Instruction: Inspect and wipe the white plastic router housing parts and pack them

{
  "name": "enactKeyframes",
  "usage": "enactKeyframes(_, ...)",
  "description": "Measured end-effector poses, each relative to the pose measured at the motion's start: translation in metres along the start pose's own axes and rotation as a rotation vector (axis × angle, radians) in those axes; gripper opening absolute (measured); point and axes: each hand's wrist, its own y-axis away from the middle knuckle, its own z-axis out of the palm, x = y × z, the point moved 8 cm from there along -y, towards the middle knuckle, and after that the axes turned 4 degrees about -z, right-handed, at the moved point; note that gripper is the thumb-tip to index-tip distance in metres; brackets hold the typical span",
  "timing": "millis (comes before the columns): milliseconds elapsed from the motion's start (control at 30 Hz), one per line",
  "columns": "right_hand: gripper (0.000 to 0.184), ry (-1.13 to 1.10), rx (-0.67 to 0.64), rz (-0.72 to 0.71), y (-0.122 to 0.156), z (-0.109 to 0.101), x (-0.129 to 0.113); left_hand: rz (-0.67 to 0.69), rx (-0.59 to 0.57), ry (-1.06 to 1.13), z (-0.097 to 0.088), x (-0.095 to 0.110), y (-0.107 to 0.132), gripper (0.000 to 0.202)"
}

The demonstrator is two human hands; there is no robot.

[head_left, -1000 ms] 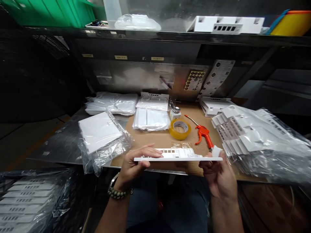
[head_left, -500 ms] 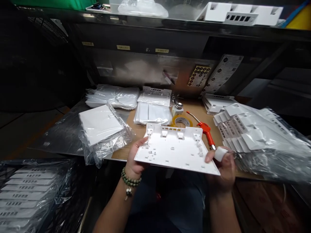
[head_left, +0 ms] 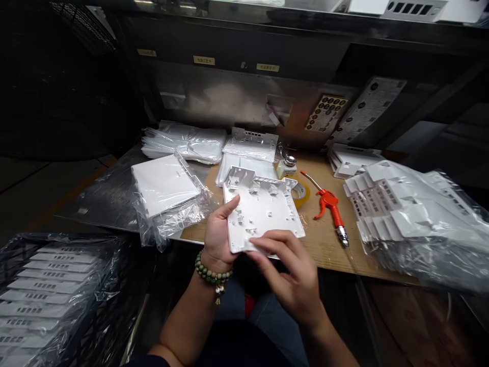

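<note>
- Only the head view reaches me. In it, a white plastic panel with raised clips, posts and an upright slotted wall is held above the near edge of the dark metal counter, its inner face up and tilted.
- The left hand's grip is grasping the panel at its left edge, thumb on the inner face, palm against the side.
- The right hand has its fingertips touching the panel's near edge, close to the near left corner; I cannot tell whether that grip is clenched on the panel or only resting there.
- What has just changed: half a second ago the hands held opposite ends, and a soft white scrap showed by the right one. Now the right hand has come across, the panel has swung round, and I see no scrap.
- I judge that the left hand now carries the panel mostly alone, leaving the right freer for close handling.
- Beyond it, on the brown cardboard sheet, a roll of yellow tape is partly hidden; the orange-red blow gun lies to its right, untouched, towards the counter's right end.
</note>
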Motion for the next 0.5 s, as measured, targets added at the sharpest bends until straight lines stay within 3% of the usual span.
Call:
enactKeyframes(133, 0.023, -0.011, 0.008, -0.095, -0.005, 0.015, -0.017, 0.051, -0.01, 0.005, 0.005, 0.002, 0.005, 0.054)
enactKeyframes(300, 0.02, 0.022, -0.059, -0.084, -0.003, 0.016, -0.014, 0.225, 0.045, 0.048, 0.0, 0.016, 0.008, 0.055)
enactKeyframes(500, 0.021, 0.004, -0.008, -0.057, -0.003, 0.016, -0.013, 0.314, 0.046, 0.02, -0.006, 0.017, 0.006, 0.061)
